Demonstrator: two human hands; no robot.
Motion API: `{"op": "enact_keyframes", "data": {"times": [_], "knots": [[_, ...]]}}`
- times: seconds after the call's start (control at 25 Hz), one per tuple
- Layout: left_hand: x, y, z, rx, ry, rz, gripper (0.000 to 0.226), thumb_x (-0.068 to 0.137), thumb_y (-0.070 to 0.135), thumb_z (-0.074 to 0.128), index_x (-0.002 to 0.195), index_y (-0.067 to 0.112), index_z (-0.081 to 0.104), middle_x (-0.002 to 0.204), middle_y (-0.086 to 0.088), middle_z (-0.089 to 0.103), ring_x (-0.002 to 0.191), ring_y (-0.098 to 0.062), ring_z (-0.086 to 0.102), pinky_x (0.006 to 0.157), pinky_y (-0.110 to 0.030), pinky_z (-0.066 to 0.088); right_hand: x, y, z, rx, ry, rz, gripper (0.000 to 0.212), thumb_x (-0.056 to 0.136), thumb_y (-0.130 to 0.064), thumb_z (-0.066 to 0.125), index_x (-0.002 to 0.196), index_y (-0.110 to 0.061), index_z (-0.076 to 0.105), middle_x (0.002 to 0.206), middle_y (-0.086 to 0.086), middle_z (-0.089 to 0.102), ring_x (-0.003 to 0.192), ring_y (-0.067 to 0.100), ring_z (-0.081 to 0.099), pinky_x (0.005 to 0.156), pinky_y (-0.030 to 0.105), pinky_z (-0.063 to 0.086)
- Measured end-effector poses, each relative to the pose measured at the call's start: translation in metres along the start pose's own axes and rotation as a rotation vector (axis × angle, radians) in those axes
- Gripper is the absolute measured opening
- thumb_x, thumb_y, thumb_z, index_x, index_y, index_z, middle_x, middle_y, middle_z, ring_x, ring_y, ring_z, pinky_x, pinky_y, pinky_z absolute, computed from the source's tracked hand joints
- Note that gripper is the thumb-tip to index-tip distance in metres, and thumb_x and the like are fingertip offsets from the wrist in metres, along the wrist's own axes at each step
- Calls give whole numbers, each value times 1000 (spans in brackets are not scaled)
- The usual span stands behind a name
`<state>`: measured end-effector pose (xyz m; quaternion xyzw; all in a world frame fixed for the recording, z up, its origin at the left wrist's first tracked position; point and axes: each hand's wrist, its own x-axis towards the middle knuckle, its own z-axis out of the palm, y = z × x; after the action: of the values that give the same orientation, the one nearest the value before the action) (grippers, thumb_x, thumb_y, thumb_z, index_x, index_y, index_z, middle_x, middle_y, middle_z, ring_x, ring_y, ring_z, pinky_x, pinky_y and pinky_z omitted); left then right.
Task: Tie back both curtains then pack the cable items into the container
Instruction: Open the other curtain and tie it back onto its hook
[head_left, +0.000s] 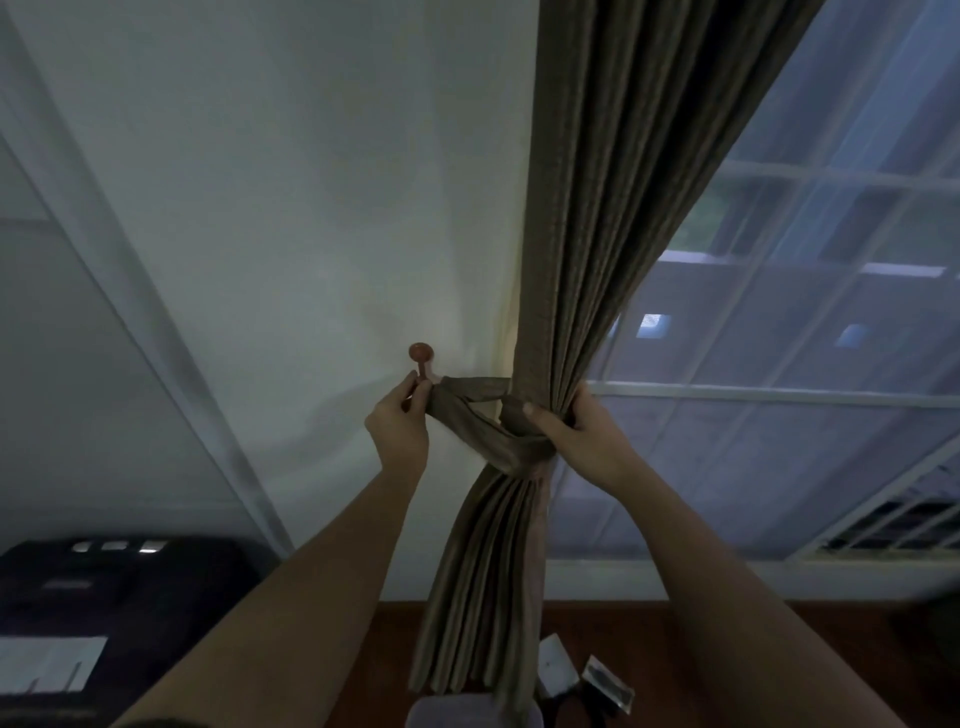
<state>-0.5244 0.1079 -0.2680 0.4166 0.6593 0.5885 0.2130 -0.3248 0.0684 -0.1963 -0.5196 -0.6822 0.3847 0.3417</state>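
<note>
Left hand (397, 423) pinched on tieback (470, 415) end at wall hook (422, 358); right hand (576, 434) clamped around gathered curtain (571, 312). Risk: loop slipping off, releasing folds.

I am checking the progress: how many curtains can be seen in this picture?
1. The curtain hangs beside the window, gathered by a tieback held in both hands. A second curtain may be out of view.

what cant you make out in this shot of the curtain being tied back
- Head view: whether the tieback loop is over the wall hook; the left hand covers it.
- Right hand fingers, hidden behind the curtain.
- Small items on the floor: dim, blurred, cut off by the bottom edge.
</note>
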Motion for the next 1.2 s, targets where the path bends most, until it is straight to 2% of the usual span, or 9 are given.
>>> {"op": "enact_keyframes", "data": {"times": [0.12, 0.28, 0.4, 0.56, 0.8, 0.88, 0.96, 1.12, 1.2], "knots": [[-2, 0, 5, -59, 8, -72, 33, 92, 19, 57, 120, 2, 61, 109, -16, 68, 95, -11, 58, 73, -2, 38, 1, 2, -1, -2, 1, -22, 55, 91, -30, 58, 140, -23, 35, 122, -10, 56, 114, 11, 53, 97, 28, 43], [4, -5, 3, 109, -26, -15, 29, 92, 20, 57, 113, 2, 66, 97, -22, 70, 92, -27, 65, 75, -18, 42, 6, 8, -3, -21, -27, -72, 56, 91, -33, 57, 141, -22, 34, 121, -12, 56, 111, 9, 54, 93, 26, 44], [7, 2, -7, -43, -125, -164, 29, 88, 13, 61, 115, 4, 65, 107, -15, 69, 98, -22, 63, 93, -32, 49, 9, 10, -4, -31, -57, -105, 59, 91, -35, 55, 142, -21, 31, 119, -11, 55, 108, 10, 55, 92, 26, 45], [8, 0, -9, -31, -147, -178, 33, 84, 5, 64, 117, 2, 63, 118, -14, 65, 104, -15, 59, 96, -27, 44, 13, 13, -5, -29, -90, -145, 59, 91, -36, 55, 141, -24, 28, 117, -13, 52, 105, 7, 52, 88, 23, 44], [5, -8, 4, 155, -6, 8, 28, 85, 9, 63, 112, 0, 65, 103, -21, 70, 89, -16, 62, 74, -11, 45, 17, 9, -4, -21, -138, -127, 61, 91, -34, 56, 142, -28, 25, 118, -15, 51, 106, 2, 49, 75, 0, 36], [5, -16, 6, 198, 2, 118, 25, 87, 11, 62, 109, 1, 68, 94, -19, 72, 87, -22, 66, 73, -18, 46, 18, 8, -2, -30, -107, -120, 61, 90, -33, 57, 142, -27, 26, 119, -15, 52, 107, 1, 50, 74, -4, 35], [7, -24, 8, 232, -1, 226, 20, 88, 11, 60, 102, 1, 70, 86, -18, 72, 78, -24, 66, 69, -22, 43, 19, 8, 2, -32, -58, -117, 58, 89, -32, 59, 140, -28, 31, 120, -13, 55, 109, 4, 53, 78, 0, 38], [21, -36, 4, 307, -131, 254, 15, 90, 16, 59, 91, 1, 60, 79, -15, 69, 72, -27, 64, 60, -28, 40, 24, 12, 3, -123, 17, -114, 53, 85, -38, 62, 132, -24, 42, 125, 0, 52, 114, 15, 52, 98, 33, 45], [32, -39, -2, 383, -229, 305, 18, 90, 18, 60, 88, 2, 52, 79, -14, 66, 68, -24, 60, 59, -27, 36, 28, 10, 1, -180, 31, -126, 55, 85, -36, 64, 133, -20, 44, 127, 2, 52, 115, 16, 52, 97, 29, 43]]}}
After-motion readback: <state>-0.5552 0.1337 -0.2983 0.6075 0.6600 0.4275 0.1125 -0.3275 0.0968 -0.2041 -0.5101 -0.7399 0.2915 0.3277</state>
